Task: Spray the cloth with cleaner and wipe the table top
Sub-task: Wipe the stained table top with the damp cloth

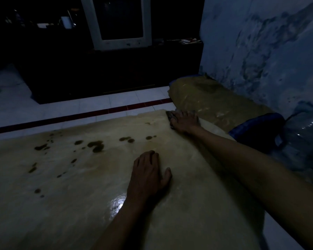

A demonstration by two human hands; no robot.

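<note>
Head view, dim room. My left hand (148, 175) lies flat on the table top (65, 186), palm down, fingers straight and together, thumb out to the side, gripping nothing. My right arm reaches across to the far right corner of the table, where my right hand (184, 122) presses down on a dark cloth (170, 115); fingers lie over it, only a small edge of cloth shows beyond them, and I cannot tell how far they curl round it. Table surface is tan and glossy, with dark blotches (96, 146) scattered across the left and middle, and a glare spot near my left wrist. Beyond the corner sits a tan covered bundle (211, 98) against the blue wall (260, 42). A clear water jug (304, 141) stands at right. An old monitor (119, 22) sits on a dark cabinet at back.
</note>
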